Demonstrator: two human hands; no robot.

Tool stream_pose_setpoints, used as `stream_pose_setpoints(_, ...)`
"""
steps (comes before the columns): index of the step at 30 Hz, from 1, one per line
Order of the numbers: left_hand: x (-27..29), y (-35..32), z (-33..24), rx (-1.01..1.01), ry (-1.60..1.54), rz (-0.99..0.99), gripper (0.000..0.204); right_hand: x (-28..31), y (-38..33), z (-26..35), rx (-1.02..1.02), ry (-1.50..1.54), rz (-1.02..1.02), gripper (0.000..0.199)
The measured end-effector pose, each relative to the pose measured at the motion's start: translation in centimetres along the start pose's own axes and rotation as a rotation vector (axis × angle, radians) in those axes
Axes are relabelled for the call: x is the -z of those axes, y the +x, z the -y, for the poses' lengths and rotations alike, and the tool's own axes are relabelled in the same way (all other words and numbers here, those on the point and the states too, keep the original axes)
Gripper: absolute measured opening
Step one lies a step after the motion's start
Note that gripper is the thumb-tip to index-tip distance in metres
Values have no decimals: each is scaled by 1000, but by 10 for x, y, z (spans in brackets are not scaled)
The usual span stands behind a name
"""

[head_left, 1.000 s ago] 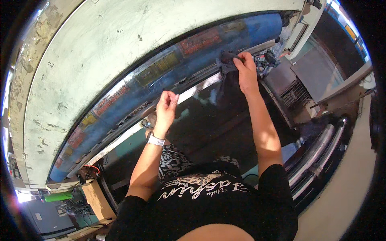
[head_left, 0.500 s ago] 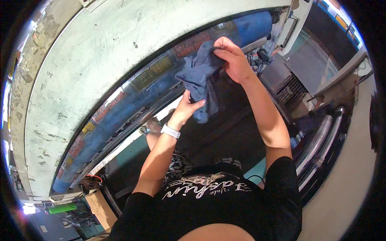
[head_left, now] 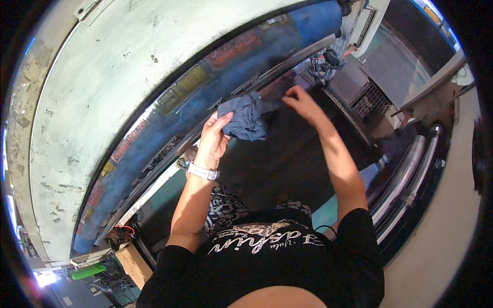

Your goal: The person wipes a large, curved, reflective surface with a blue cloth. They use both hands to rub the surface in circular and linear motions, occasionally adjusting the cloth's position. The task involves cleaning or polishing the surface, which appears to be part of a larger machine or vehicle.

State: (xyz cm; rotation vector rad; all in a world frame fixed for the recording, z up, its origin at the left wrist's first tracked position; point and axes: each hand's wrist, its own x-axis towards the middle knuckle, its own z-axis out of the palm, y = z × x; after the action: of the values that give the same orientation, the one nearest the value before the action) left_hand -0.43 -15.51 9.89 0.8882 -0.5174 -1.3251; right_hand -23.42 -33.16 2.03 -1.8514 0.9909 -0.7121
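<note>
A crumpled blue-grey cloth (head_left: pixel 245 119) is gripped in my left hand (head_left: pixel 214 136), the thumb pressed on top of it. It hangs in front of a long blue roller (head_left: pixel 205 95) that carries raised yellow and red plates. My right hand (head_left: pixel 305 104) is to the right of the cloth, apart from it, with fingers curled in and slightly blurred. Nothing shows between those fingers.
A large pale, scuffed machine cover (head_left: pixel 113 66) curves above the roller. Shiny metal rollers (head_left: pixel 405 192) stand at the right. Cables and dark clutter (head_left: pixel 326 64) sit near the roller's right end. A brown board (head_left: pixel 133 267) is at the lower left.
My right hand has let go of the cloth and moved slightly down and right. My left hand has shifted left and up with the cloth, which is now more bunched.
</note>
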Motion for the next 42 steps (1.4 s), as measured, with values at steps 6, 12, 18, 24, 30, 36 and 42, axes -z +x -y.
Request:
stream_pose_setpoints(6, -13, -1, 3, 90, -111, -51, 25, -125, -54, -8, -589, 1180, 590, 61)
stream_pose_setpoints(12, 13, 2, 0, 104, 147, -115, 23, -166, -70, -26, -321, 1603, 429, 47)
stream_pose_setpoints(18, 56, -2, 37, 252, 422, -259, 52, -90, -53, 16, -194, 1330, -125, 38)
stream_pose_setpoints(24, 9, 3, 76, 305, -46, -293, 60, -108, -73, 36, 94, 1066, -81, 46)
stream_pose_setpoints(30, 37, 31, 72, 187, -76, -240, 40, -101, -88, 13, 104, 821, -37, 59)
stream_pose_setpoints(36, 25, 39, 70, 8, 162, -451, 22, -46, -108, -44, -161, 1085, 16, 84)
stream_pose_setpoints(42, -34, 26, 68, 66, 377, -160, 32, -57, -82, -11, 111, 997, 115, 108)
